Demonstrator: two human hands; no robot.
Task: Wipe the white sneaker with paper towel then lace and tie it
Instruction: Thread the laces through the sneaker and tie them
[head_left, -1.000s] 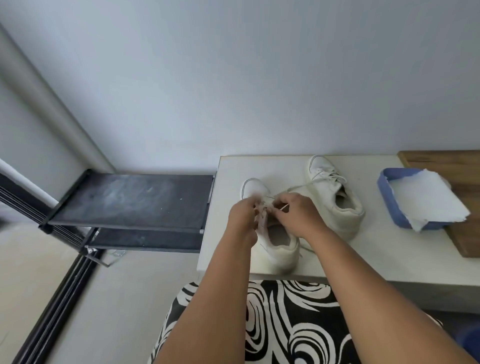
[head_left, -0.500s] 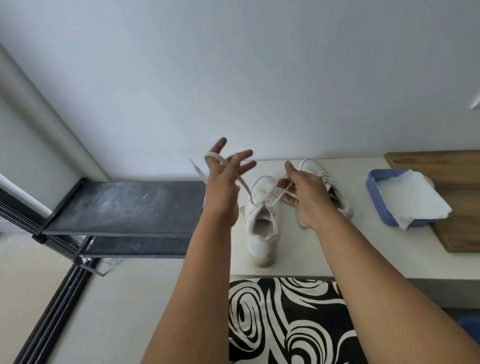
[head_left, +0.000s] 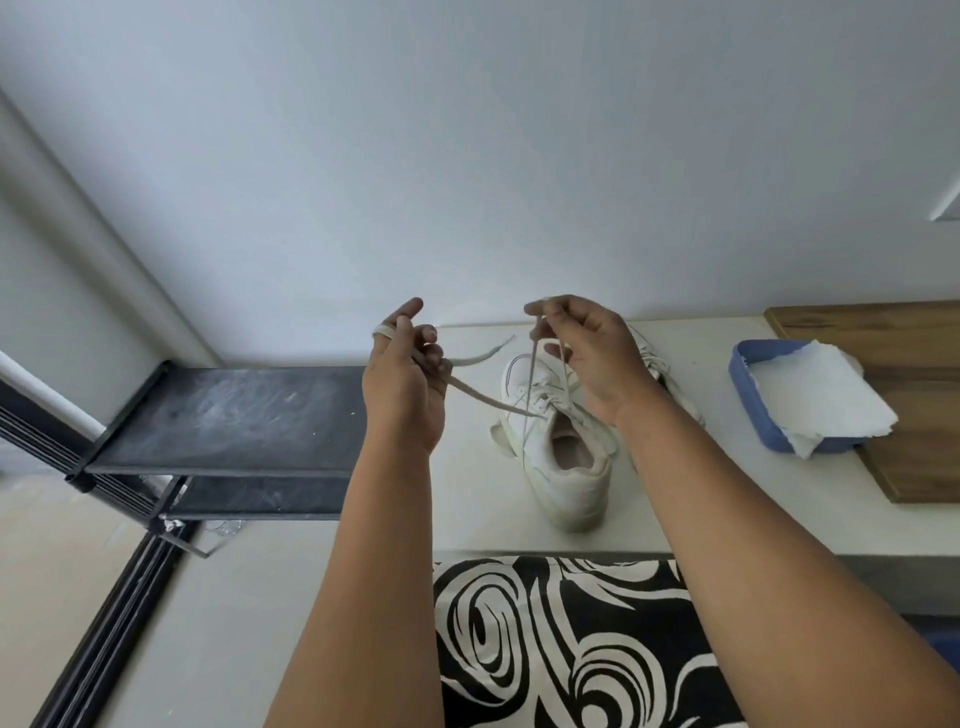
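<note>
A white sneaker (head_left: 563, 462) stands on the white table (head_left: 478, 514), heel toward me. Both hands are raised above it, each holding one end of its lace. My left hand (head_left: 402, 384) has the left lace end (head_left: 483, 400) wrapped round a finger and gripped, the tail sticking out to the right. My right hand (head_left: 587, 353) pinches the right lace end (head_left: 531, 374) between thumb and forefinger, pulling it up from the eyelets. A second white sneaker (head_left: 675, 384) lies behind my right wrist, mostly hidden. Paper towel (head_left: 821, 400) lies in a blue tray (head_left: 743, 384) at right.
A wooden board (head_left: 914, 447) lies under the tray at the far right. A dusty black shelf (head_left: 234, 415) adjoins the table on the left. Black and white patterned cloth (head_left: 561, 644) covers my lap below the table edge. A wall rises right behind the table.
Both hands went from the sneaker's tongue up into the air, drawing the two lace ends out taut. The left hand's fingers have curled round its lace end.
</note>
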